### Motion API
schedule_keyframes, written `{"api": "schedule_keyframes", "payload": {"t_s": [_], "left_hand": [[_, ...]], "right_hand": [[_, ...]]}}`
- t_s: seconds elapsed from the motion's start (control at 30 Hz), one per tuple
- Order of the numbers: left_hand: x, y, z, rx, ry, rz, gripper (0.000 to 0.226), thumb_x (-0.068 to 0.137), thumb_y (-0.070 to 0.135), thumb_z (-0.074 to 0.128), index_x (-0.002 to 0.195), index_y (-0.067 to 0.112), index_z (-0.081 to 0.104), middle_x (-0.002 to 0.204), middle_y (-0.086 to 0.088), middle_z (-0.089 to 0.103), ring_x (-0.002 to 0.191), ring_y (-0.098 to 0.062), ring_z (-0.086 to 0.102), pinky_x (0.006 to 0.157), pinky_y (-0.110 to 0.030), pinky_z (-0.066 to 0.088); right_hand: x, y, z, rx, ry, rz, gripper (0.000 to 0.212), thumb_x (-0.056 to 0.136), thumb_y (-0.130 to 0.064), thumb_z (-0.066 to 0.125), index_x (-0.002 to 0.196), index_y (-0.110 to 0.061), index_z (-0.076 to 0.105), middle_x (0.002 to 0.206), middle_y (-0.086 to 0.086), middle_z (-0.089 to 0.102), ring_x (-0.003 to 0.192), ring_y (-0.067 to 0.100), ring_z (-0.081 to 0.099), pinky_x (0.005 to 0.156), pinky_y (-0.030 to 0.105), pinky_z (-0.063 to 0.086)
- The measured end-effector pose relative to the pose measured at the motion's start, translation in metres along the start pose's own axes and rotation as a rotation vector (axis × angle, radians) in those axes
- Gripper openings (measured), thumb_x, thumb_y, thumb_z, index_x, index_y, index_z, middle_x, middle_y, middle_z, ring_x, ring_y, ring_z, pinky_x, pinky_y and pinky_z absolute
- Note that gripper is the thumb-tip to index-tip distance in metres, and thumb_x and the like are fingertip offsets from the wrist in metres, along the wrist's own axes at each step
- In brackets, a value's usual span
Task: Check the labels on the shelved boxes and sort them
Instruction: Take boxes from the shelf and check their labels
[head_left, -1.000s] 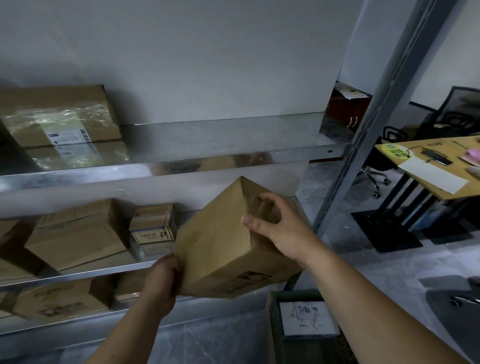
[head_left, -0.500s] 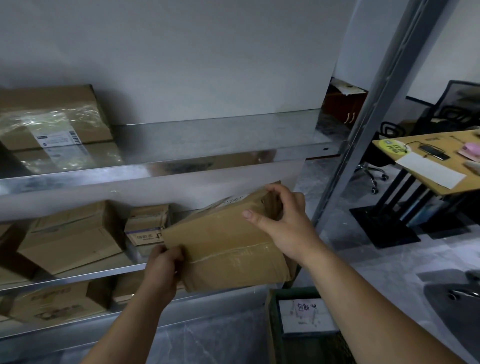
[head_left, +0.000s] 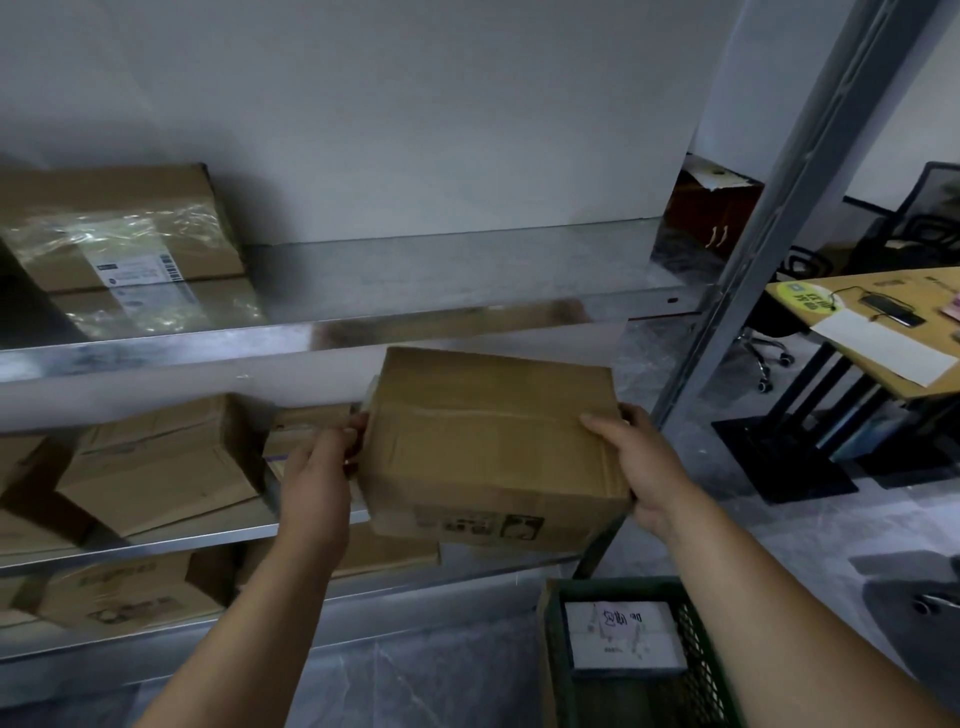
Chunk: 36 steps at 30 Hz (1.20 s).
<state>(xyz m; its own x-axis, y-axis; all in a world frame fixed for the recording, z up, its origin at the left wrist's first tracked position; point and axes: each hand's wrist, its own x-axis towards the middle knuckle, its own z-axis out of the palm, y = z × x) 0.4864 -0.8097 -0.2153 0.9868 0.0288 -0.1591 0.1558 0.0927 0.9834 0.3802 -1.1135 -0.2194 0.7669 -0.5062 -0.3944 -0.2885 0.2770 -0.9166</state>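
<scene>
The metal rack (head_left: 332, 332) fills most of your view, with three shelves showing. You have one cardboard box (head_left: 493, 447) in the air in front of the right end of the middle shelf, clear of the shelf. Its taped face is turned up towards you and its printed side faces down and forward. On the top shelf one film-wrapped box (head_left: 119, 244) shows a white barcode label. On the middle shelf I count two plain boxes (head_left: 156, 467) at the left, one leaning on the other, plus one small box (head_left: 291, 441) partly hidden behind your left hand (head_left: 317, 483). The bottom shelf holds at least two more boxes (head_left: 119, 597). One green crate (head_left: 558, 649) stands on the floor at lower right with one white carton (head_left: 623, 639) inside. Your left hand grips the box's left end, fingers curled round its edge. Your right hand (head_left: 644, 467) clasps the right end, thumb on the top face and fingers wrapped behind.
</scene>
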Motion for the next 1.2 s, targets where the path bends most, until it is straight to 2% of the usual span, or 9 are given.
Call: {"api": "schedule_keyframes", "payload": {"t_s": [0.13, 0.3, 0.43, 0.53, 0.63, 0.77, 0.97, 1.1, 1.2], "left_hand": [[-0.010, 0.021, 0.008, 0.183, -0.129, 0.173, 0.044, 0.108, 0.005, 0.046, 0.120, 0.029, 0.082, 0.117, 0.016, 0.080, 0.112, 0.002, 0.070, 0.097, -0.027, 0.054], [-0.017, 0.027, 0.018, 0.315, -0.185, 0.250, 0.040, 0.107, 0.012, 0.062, 0.111, 0.048, 0.079, 0.130, 0.024, 0.072, 0.124, -0.003, 0.065, 0.107, -0.038, 0.054], [-0.015, 0.031, 0.022, 0.517, -0.193, 0.248, 0.032, 0.105, 0.031, 0.069, 0.131, 0.049, 0.067, 0.134, 0.019, 0.065, 0.125, -0.015, 0.064, 0.102, -0.047, 0.058], [-0.005, 0.027, 0.020, 0.650, -0.155, 0.141, 0.077, 0.085, 0.067, 0.080, 0.152, 0.037, 0.056, 0.154, 0.003, 0.056, 0.136, -0.026, 0.057, 0.107, -0.053, 0.055], [0.005, 0.016, 0.014, 0.798, -0.143, 0.004, 0.126, 0.056, 0.102, 0.069, 0.158, 0.032, 0.046, 0.159, -0.007, 0.049, 0.140, -0.037, 0.053, 0.109, -0.061, 0.051], [0.003, -0.001, 0.010, 0.727, -0.255, -0.180, 0.149, 0.040, 0.116, 0.053, 0.162, 0.031, 0.039, 0.157, -0.011, 0.054, 0.136, -0.040, 0.056, 0.112, -0.063, 0.048], [-0.006, 0.017, 0.020, 0.654, -0.243, -0.122, 0.132, 0.047, 0.111, 0.055, 0.155, 0.035, 0.053, 0.154, -0.006, 0.056, 0.132, -0.034, 0.057, 0.108, -0.056, 0.050], [-0.006, 0.036, 0.030, 0.538, -0.195, -0.021, 0.093, 0.073, 0.081, 0.080, 0.152, 0.039, 0.057, 0.153, -0.001, 0.058, 0.129, -0.030, 0.060, 0.107, -0.055, 0.054], [-0.007, 0.043, 0.038, 0.455, -0.163, 0.046, 0.079, 0.083, 0.059, 0.087, 0.152, 0.034, 0.059, 0.150, 0.003, 0.059, 0.124, -0.024, 0.063, 0.103, -0.050, 0.058]], "right_hand": [[0.021, 0.026, -0.004, 0.080, -0.030, 0.122, 0.039, 0.107, -0.042, 0.068, 0.136, -0.017, 0.071, 0.120, 0.013, 0.081, 0.113, 0.035, 0.077, 0.099, 0.051, 0.062], [0.031, 0.050, 0.000, -0.036, -0.071, 0.138, 0.035, 0.111, -0.036, 0.060, 0.130, -0.012, 0.077, 0.119, 0.017, 0.081, 0.110, 0.037, 0.077, 0.092, 0.043, 0.060], [0.052, 0.082, -0.005, -0.069, -0.012, 0.149, 0.070, 0.081, -0.057, 0.082, 0.140, -0.020, 0.070, 0.124, 0.011, 0.080, 0.113, 0.035, 0.077, 0.098, 0.055, 0.063], [0.063, 0.101, -0.012, -0.032, 0.029, 0.173, 0.066, 0.088, -0.050, 0.080, 0.145, -0.020, 0.064, 0.129, 0.012, 0.077, 0.116, 0.036, 0.075, 0.098, 0.056, 0.063], [0.051, 0.101, -0.009, -0.014, 0.068, 0.197, 0.052, 0.101, -0.037, 0.076, 0.147, -0.024, 0.057, 0.135, 0.014, 0.071, 0.119, 0.036, 0.071, 0.098, 0.053, 0.061], [0.042, 0.106, -0.005, -0.076, 0.048, 0.199, 0.043, 0.104, -0.032, 0.074, 0.143, -0.032, 0.057, 0.138, 0.012, 0.065, 0.119, 0.034, 0.068, 0.094, 0.048, 0.061], [0.035, 0.097, 0.003, -0.167, 0.076, 0.129, 0.015, 0.110, -0.031, 0.064, 0.123, -0.034, 0.071, 0.124, 0.011, 0.074, 0.109, 0.032, 0.073, 0.086, 0.044, 0.061], [0.035, 0.084, 0.017, -0.265, 0.051, 0.094, 0.022, 0.112, -0.040, 0.052, 0.120, -0.037, 0.073, 0.125, 0.005, 0.074, 0.111, 0.027, 0.070, 0.095, 0.042, 0.057], [0.031, 0.068, 0.034, -0.303, -0.077, 0.131, 0.039, 0.117, -0.040, 0.039, 0.121, -0.024, 0.075, 0.118, 0.010, 0.077, 0.111, 0.032, 0.071, 0.103, 0.045, 0.057]]}}
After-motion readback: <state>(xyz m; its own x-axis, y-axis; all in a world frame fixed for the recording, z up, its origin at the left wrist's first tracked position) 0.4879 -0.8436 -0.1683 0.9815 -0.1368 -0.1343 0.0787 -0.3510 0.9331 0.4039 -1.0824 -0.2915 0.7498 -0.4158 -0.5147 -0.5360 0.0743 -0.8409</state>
